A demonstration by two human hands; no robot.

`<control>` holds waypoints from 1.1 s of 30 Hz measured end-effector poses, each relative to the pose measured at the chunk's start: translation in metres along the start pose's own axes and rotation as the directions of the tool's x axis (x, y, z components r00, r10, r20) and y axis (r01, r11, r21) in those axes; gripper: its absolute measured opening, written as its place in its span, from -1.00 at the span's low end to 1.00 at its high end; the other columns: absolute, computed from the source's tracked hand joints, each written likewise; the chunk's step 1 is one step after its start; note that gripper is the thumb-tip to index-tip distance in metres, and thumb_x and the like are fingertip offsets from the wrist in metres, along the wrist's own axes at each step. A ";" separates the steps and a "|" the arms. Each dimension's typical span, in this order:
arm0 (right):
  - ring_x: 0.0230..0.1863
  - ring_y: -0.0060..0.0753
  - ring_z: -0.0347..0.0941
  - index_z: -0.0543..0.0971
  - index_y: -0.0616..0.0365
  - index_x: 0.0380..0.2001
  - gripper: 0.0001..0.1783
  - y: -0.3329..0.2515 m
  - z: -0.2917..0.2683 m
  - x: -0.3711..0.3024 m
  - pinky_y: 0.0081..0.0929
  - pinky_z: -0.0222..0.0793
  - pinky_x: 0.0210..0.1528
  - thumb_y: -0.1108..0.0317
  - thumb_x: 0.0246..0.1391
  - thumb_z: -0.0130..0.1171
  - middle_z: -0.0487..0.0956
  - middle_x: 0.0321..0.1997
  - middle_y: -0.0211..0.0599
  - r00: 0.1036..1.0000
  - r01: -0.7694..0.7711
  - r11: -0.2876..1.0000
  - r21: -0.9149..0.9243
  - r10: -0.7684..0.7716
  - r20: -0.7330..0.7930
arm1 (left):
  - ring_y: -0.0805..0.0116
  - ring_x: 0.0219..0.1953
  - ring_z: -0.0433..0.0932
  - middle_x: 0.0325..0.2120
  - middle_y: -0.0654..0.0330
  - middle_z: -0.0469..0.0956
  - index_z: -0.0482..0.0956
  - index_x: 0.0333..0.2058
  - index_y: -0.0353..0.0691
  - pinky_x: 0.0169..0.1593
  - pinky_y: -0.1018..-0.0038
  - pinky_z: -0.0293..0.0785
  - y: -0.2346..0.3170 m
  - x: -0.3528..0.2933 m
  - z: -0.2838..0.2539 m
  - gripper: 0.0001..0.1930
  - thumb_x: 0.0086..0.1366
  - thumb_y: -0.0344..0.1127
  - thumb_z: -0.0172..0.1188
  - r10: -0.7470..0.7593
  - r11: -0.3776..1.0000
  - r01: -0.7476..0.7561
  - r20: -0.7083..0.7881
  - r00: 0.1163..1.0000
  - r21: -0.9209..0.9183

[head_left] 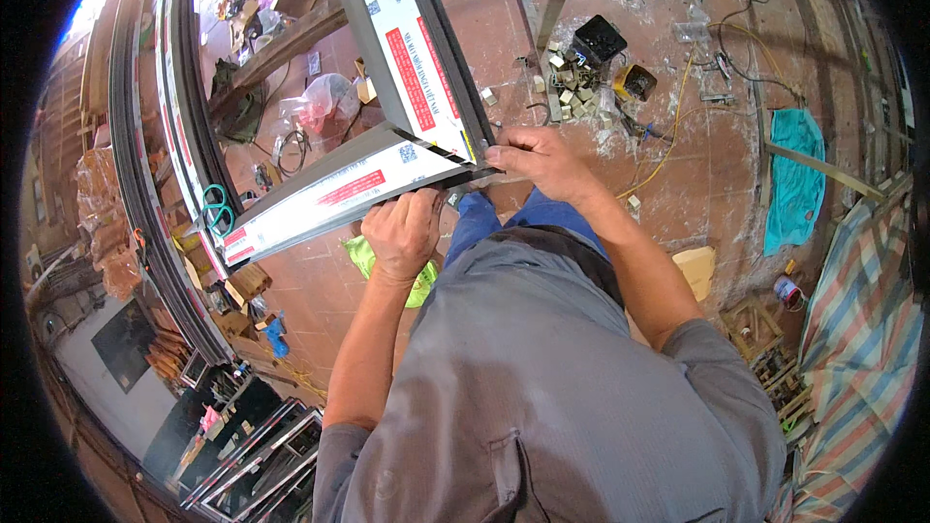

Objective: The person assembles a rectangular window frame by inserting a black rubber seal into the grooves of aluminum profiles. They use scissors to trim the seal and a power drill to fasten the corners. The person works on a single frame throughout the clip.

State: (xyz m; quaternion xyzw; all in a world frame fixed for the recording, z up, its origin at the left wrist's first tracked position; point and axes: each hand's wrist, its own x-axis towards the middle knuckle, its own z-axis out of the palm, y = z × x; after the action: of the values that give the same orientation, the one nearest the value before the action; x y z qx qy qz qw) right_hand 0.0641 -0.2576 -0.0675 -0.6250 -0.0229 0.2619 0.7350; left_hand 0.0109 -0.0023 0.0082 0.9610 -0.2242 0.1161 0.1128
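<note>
A dark metal frame [347, 184] with white and red protective film lies in front of me, its two bars meeting in a mitred corner near my body. My left hand [402, 232] is closed on the near edge of the lower bar, just left of that corner. With thumb and fingers pinched together, my right hand [542, 163] grips the outer side of the corner. Whether something small is between those fingers cannot be made out. Teal-handled scissors [219, 211] rest at the lower bar's far left end.
Long film-covered bars [174, 136] run along the left. Wooden beams [291, 53] support the frame. On the tiled floor are small blocks [576, 97], a black container [599, 39], a yellow cable [668, 150] and a teal cloth [794, 184]. A striped tarp [862, 329] hangs at right.
</note>
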 end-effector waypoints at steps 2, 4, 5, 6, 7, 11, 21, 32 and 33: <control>-0.23 -0.60 0.51 0.77 0.28 -0.20 -0.67 -0.001 -0.003 0.000 -0.47 0.43 -0.14 0.16 0.36 0.38 0.66 -0.35 -0.39 0.999 -0.020 1.000 0.004 0.020 0.037 | 0.16 -0.52 0.58 -0.54 0.21 0.58 0.67 -0.27 -0.11 -0.37 0.27 0.46 0.000 -0.003 0.001 -0.83 0.18 -0.39 0.48 -0.014 1.000 0.014 -0.030 0.999 0.001; -0.19 -0.61 0.51 0.77 0.29 -0.15 -0.67 -0.007 -0.007 -0.001 -0.49 0.43 -0.12 0.17 0.38 0.37 0.68 -0.29 -0.43 0.996 -0.049 0.999 0.005 0.049 0.080 | 0.16 -0.52 0.58 -0.54 0.21 0.59 0.67 -0.28 -0.12 -0.35 0.26 0.46 -0.002 -0.006 0.002 -0.84 0.22 -0.38 0.50 -0.042 0.999 0.042 -0.043 0.998 -0.001; -0.18 -0.62 0.51 0.76 0.29 -0.12 -0.67 -0.011 -0.010 -0.003 -0.50 0.43 -0.11 0.18 0.39 0.37 0.69 -0.26 -0.46 0.992 -0.069 0.998 0.002 0.068 0.102 | 0.15 -0.52 0.58 -0.54 0.20 0.59 0.67 -0.29 -0.11 -0.34 0.25 0.46 -0.002 -0.008 0.003 -0.84 0.23 -0.37 0.51 -0.062 0.998 0.062 -0.041 0.997 -0.004; -0.16 -0.63 0.51 0.76 0.29 -0.08 -0.67 -0.013 -0.013 -0.006 -0.50 0.43 -0.09 0.19 0.40 0.37 0.70 -0.22 -0.48 0.988 -0.091 0.996 -0.002 0.090 0.127 | 0.15 -0.52 0.58 -0.54 0.20 0.58 0.67 -0.29 -0.11 -0.33 0.24 0.46 -0.002 -0.010 0.003 -0.85 0.24 -0.36 0.51 -0.085 0.996 0.085 -0.038 0.996 -0.006; -0.14 -0.63 0.52 0.75 0.29 -0.07 -0.68 -0.009 -0.017 -0.008 -0.51 0.43 -0.07 0.20 0.40 0.37 0.70 -0.19 -0.48 0.988 -0.056 0.998 -0.015 0.057 0.142 | 0.15 -0.52 0.57 -0.54 0.20 0.58 0.68 -0.30 -0.11 -0.33 0.24 0.45 0.000 -0.010 0.003 -0.84 0.23 -0.36 0.52 -0.094 0.995 0.093 -0.053 0.994 -0.023; -0.09 -0.60 0.55 0.74 0.29 -0.04 -0.71 0.004 -0.033 -0.015 -0.50 0.46 0.01 0.26 0.37 0.40 0.71 -0.12 -0.45 0.983 -0.056 0.997 0.050 0.046 0.175 | 0.16 -0.53 0.57 -0.54 0.21 0.58 0.70 -0.29 -0.11 -0.33 0.24 0.42 0.006 -0.006 0.006 -0.83 0.19 -0.36 0.54 -0.101 0.992 0.091 -0.105 0.989 -0.092; -0.04 -0.51 0.57 0.73 0.33 -0.05 -0.75 -0.011 -0.025 -0.012 -0.44 0.47 0.11 0.40 0.28 0.40 0.68 -0.12 -0.38 0.987 -0.003 0.999 -0.038 0.009 0.163 | 0.32 -0.57 0.49 -0.60 0.37 0.47 0.74 -0.18 0.04 -0.38 0.31 0.30 0.015 -0.001 0.022 -0.66 0.03 -0.34 0.58 -0.057 0.998 0.053 -0.097 0.994 -0.045; -0.21 -0.54 0.56 0.74 0.33 -0.20 -0.76 -0.029 -0.004 -0.036 -0.41 0.49 -0.10 0.31 0.30 0.38 0.74 -0.24 -0.36 0.994 -0.108 0.989 -0.100 0.109 0.007 | 0.27 -0.51 0.60 -0.57 0.32 0.60 0.75 -0.30 -0.02 -0.30 0.30 0.44 0.019 0.008 0.026 -0.77 0.05 -0.39 0.58 -0.091 0.987 0.062 -0.189 0.978 -0.151; -0.23 -0.52 0.57 0.74 0.32 -0.22 -0.76 -0.033 -0.002 -0.038 -0.39 0.49 -0.13 0.30 0.30 0.38 0.74 -0.27 -0.35 0.994 -0.107 0.986 -0.127 0.105 -0.023 | 0.27 -0.51 0.60 -0.57 0.32 0.59 0.74 -0.30 -0.02 -0.30 0.29 0.44 0.019 0.009 0.025 -0.77 0.05 -0.39 0.58 -0.087 0.986 0.059 -0.186 0.979 -0.154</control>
State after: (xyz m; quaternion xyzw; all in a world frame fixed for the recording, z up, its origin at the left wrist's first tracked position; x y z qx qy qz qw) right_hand 0.0444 -0.2781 -0.0259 -0.6734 -0.0003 0.2934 0.6786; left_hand 0.0148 -0.0298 -0.0100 0.9420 -0.1848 0.1870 0.2087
